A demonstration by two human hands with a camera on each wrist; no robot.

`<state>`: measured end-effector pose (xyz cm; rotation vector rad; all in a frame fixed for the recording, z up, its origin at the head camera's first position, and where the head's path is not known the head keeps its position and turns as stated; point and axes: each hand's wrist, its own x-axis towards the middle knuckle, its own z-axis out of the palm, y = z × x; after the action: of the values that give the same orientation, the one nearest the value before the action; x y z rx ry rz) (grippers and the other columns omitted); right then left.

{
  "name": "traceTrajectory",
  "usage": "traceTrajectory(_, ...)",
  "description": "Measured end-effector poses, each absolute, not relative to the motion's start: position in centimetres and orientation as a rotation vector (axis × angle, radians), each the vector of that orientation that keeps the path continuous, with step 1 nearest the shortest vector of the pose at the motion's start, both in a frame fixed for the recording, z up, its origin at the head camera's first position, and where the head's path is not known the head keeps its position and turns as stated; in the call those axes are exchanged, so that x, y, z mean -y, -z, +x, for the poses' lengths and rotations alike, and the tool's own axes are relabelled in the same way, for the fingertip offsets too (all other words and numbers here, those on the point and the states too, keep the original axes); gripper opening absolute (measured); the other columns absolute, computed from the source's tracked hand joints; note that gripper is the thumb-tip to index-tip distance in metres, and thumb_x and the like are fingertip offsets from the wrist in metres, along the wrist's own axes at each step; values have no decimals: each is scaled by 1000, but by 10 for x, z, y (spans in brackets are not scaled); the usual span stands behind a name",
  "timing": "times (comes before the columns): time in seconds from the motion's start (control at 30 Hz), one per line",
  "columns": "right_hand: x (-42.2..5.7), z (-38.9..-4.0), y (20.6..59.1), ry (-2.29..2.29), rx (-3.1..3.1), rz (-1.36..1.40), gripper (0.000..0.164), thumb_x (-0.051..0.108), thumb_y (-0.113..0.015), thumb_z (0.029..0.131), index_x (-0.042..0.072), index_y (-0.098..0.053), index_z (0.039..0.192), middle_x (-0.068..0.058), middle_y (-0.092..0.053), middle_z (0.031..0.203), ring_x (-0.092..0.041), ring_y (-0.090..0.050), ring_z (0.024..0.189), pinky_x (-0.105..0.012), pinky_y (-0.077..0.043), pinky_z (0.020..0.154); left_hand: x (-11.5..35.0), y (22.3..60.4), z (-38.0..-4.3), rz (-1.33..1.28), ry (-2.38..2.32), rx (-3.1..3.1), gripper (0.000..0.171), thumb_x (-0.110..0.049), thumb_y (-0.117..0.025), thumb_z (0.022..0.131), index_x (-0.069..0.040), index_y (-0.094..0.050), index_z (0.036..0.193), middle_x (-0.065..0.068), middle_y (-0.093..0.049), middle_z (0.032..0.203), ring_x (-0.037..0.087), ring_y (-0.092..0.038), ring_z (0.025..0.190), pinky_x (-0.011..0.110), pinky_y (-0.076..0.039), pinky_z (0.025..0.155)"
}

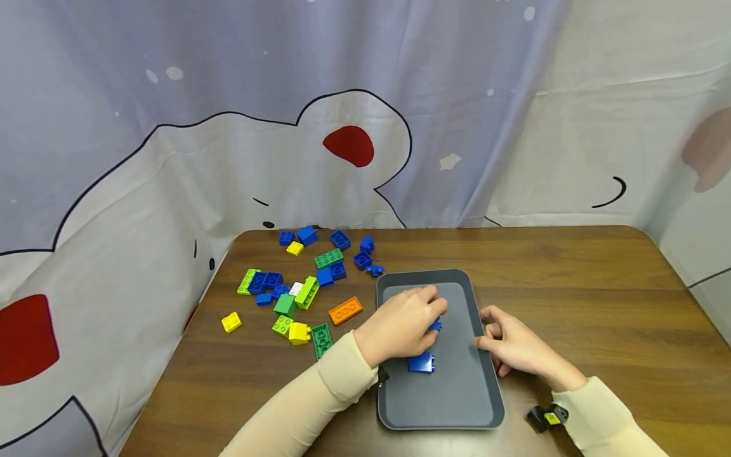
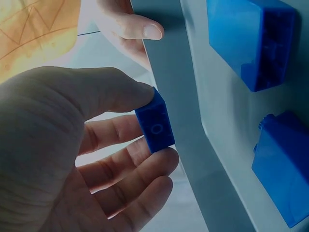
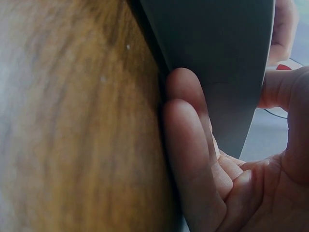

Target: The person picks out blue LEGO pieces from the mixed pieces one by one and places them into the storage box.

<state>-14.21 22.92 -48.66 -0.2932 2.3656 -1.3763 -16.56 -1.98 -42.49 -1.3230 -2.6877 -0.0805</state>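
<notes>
My left hand (image 1: 404, 320) reaches over the grey tray (image 1: 440, 406). Between its thumb and fingertips it pinches a small blue brick (image 2: 155, 126), whose hollow side shows in the left wrist view. On the tray floor lie two larger blue bricks, one with its open underside (image 2: 275, 48) showing and the other tilted (image 2: 285, 169) in that view. From the head, one blue brick (image 1: 421, 363) is plain just below the hand. The right hand (image 1: 516, 343) holds the tray's right side, thumb over the rim, fingers (image 3: 186, 130) against the outer wall.
Left of the tray, loose bricks are scattered on the wooden table (image 1: 594, 279): several blue ones, an orange brick (image 1: 345, 311), a yellow brick (image 1: 231, 322), a green brick (image 1: 322, 341) and others. A patterned curtain (image 1: 457, 95) hangs behind the table's back edge.
</notes>
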Motion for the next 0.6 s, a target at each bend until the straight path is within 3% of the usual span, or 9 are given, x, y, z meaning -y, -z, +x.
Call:
traceTrajectory(0.3, -229, -143, 482, 1354, -2362, -264, 51, 18, -66, 90, 0, -38, 129, -7, -56, 63, -21, -55, 44, -39, -51, 41, 29, 420, -161, -1280, 33, 2743, 53, -51, -68, 84, -21, -55, 126, -2, -52, 116, 9, -53, 90, 27, -52, 81)
traceTrajectory(0.6, -241, -144, 477, 1293, -2390, -260, 56, 16, -64, 90, -1, -34, 135, -7, -59, 64, -20, -56, 47, -37, -50, 42, 63, 416, -175, -1172, 33, 2763, 57, -50, -69, 83, -20, -56, 130, 2, -55, 122, 15, -58, 97, 31, -52, 83)
